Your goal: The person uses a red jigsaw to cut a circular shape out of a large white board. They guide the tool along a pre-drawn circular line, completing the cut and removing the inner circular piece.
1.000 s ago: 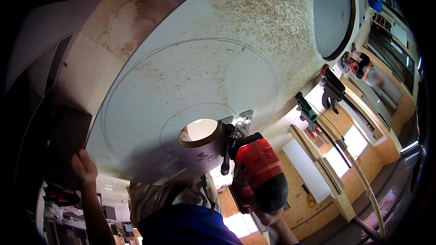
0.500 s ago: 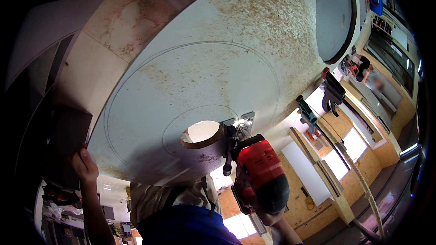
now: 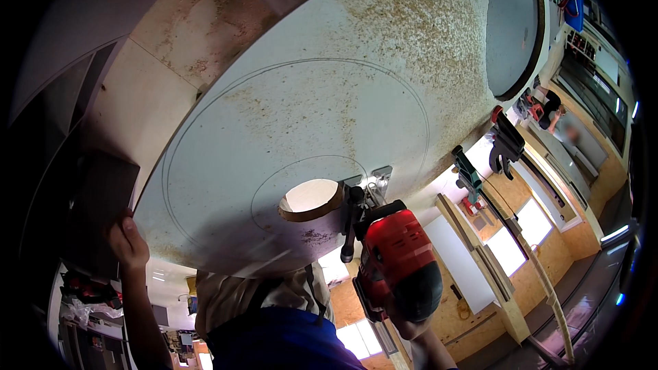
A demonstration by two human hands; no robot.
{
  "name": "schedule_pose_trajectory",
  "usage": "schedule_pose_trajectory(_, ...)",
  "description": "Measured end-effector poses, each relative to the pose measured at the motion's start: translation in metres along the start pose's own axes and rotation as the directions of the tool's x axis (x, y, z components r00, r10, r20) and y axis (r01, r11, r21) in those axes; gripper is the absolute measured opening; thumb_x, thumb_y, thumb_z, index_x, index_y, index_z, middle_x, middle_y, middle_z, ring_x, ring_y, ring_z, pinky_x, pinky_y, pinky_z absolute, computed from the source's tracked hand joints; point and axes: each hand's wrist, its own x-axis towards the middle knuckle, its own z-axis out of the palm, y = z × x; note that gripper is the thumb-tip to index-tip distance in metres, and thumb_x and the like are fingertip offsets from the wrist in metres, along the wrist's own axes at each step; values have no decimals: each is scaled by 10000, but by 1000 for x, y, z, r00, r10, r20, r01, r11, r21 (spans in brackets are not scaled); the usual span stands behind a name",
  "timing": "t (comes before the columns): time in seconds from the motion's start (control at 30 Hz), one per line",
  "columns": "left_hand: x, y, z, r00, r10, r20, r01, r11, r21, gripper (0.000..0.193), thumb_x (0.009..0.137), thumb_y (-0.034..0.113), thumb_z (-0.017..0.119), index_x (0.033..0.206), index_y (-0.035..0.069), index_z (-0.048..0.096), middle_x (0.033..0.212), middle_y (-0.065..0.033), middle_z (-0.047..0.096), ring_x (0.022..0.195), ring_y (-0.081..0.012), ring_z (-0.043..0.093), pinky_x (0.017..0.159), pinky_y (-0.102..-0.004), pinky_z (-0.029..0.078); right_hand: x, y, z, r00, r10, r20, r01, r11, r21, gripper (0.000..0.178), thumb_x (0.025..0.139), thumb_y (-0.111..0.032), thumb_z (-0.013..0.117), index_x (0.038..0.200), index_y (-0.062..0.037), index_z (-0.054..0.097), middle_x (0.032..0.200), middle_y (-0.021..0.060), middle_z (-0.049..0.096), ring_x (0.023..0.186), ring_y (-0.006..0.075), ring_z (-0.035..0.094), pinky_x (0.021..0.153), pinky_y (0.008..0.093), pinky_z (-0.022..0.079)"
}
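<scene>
A pale grey-white panel (image 3: 295, 116) spreads out before me, dusted with sawdust and marked with drawn curved lines. My left hand (image 3: 129, 243) grips its left edge, fingers curled there. In my right hand (image 3: 411, 327) is a red and black jigsaw (image 3: 397, 253), held around its body. The jigsaw's metal shoe (image 3: 381, 177) lies on the panel just right of a round cut-out hole (image 3: 312, 197). A small light shines near the blade area; the blade itself is hidden.
A larger round opening (image 3: 510, 27) is at the panel's far right. Clamps, one black (image 3: 506, 142) and one green (image 3: 467, 171), sit along the right edge. Sawdust covers parts of the floor (image 3: 199, 41). Another person (image 3: 548, 113) is at a distant bench on the right.
The panel appears slightly further right in view, with the jigsaw and its hole shifting together. My left hand stays at the edge, and my right hand still holds the jigsaw.
</scene>
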Motion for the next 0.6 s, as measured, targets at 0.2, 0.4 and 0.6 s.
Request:
schedule_pose_trajectory(0.2, 3, 5, -1, 1000, 16, 12, -16, 1000, -12, 445, 1036, 319, 399, 855, -45, 581, 721, -243, 559, 674, -446, 574, 614, -475, 419, 11, 3, 8, 964, -184, -192, 157, 977, -147, 363, 684, -34, 634, 1029, 50, 706, 880, 165, 728, 804, 283, 734, 765, 349, 569)
schedule_pose_trajectory(0.4, 2, 0, -1, 999, 35, 13, -35, 999, 15, 430, 1037, 300, 397, 851, -42, 580, 717, -239, 558, 664, -445, 571, 604, -477, 417, 15, 0, 4, 939, -330, -101, 293, 917, -269, 360, 650, 12, 627, 996, 50, 721, 878, 188, 722, 789, 318, 734, 751, 363, 579)
schedule_pose_trajectory(0.6, 5, 6, -1, 997, 77, -14, -77, 997, 30, 408, 1036, 284, 413, 858, -46, 574, 725, -231, 562, 666, -430, 573, 614, -471, 423, 12, 2, -10, 880, -458, 130, 446, 700, -558, 361, 656, 9, 630, 1005, 31, 720, 897, 184, 715, 787, 283, 731, 732, 349, 579)
